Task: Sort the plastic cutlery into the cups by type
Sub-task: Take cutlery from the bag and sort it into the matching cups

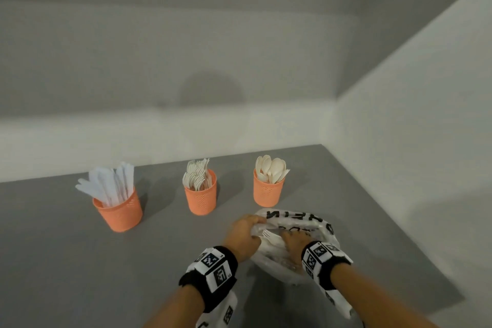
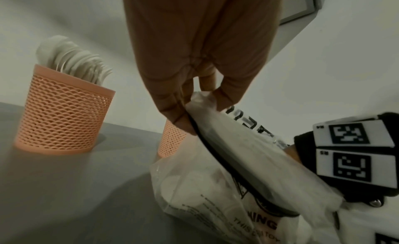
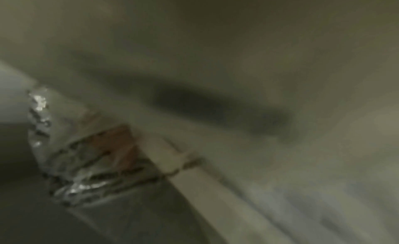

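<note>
Three orange mesh cups stand in a row: the left cup [image 1: 118,210] holds knives, the middle cup [image 1: 201,198] forks, the right cup [image 1: 267,193] spoons. A clear plastic bag [image 1: 300,221] with black print lies in front of the spoon cup. My left hand [image 1: 257,224] pinches the bag's left edge, and the left wrist view shows the same pinch by this left hand [image 2: 200,101] on the bag [image 2: 205,188]. My right hand [image 1: 291,237] reaches into the bag, beside a white fork [image 1: 269,234]; its fingers are hidden. The right wrist view is a blur of crinkled plastic [image 3: 64,153].
The grey table [image 1: 80,261] meets white walls behind and to the right, close to the spoon cup. The left wrist view shows one cup [image 2: 62,118] full of white cutlery at left and another cup [image 2: 170,140] partly behind my fingers.
</note>
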Action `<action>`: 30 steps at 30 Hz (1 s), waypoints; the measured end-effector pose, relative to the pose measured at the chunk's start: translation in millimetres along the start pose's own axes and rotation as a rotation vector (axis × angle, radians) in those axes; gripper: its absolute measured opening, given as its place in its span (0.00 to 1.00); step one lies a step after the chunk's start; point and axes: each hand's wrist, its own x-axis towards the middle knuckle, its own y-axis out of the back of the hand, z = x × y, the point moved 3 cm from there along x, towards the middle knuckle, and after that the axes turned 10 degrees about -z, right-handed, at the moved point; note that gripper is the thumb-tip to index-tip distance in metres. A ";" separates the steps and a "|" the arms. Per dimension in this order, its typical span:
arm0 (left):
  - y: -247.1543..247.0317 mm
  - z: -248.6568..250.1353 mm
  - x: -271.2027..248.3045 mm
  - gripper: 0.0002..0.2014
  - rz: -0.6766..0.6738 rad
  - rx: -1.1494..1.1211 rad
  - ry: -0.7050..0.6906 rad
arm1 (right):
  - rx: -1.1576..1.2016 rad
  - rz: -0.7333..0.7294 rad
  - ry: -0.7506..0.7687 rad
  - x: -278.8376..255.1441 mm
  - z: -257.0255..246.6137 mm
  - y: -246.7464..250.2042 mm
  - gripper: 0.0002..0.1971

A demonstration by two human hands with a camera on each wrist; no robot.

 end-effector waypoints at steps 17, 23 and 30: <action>4.1 -11.3 -8.0 0.26 -0.011 0.040 0.065 | 0.245 -0.130 -0.060 10.2 -5.2 -10.5 0.24; 5.4 -12.1 -8.4 0.25 -0.016 0.034 0.076 | 0.229 -0.177 -0.050 13.0 -8.7 -11.7 0.23; 9.2 -8.6 -10.3 0.25 -0.026 0.027 0.097 | 0.292 -0.132 -0.044 14.8 -5.6 -12.7 0.21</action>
